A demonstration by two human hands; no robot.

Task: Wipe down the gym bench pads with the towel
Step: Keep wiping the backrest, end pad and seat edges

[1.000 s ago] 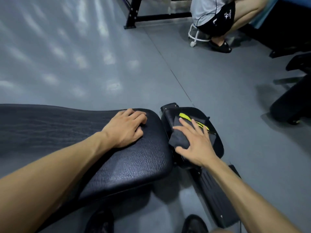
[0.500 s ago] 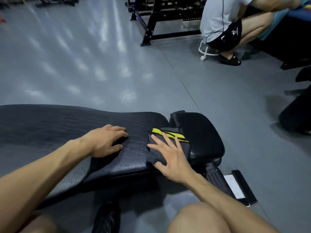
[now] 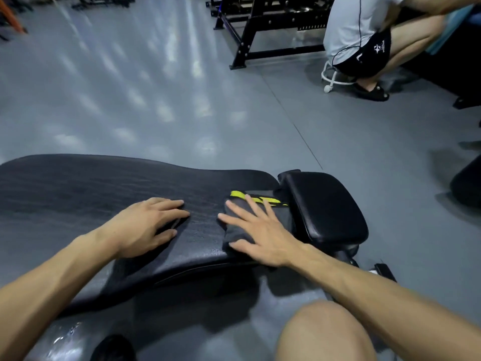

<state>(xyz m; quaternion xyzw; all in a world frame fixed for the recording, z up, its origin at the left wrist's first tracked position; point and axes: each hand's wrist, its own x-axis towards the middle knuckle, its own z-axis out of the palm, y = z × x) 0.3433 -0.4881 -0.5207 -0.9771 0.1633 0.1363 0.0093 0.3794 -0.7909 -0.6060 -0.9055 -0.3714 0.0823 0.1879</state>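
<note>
My right hand point(image 3: 260, 238) presses the towel point(image 3: 256, 213) flat, fingers spread; my left hand point(image 3: 145, 227) rests open on the long pad point(image 3: 78, 194) beside it.

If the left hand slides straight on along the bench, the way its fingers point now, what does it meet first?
Most likely the towel, pressed flat under the right hand near the end of the long pad. The left hand points right along that pad, and only bare pad lies between.
</note>
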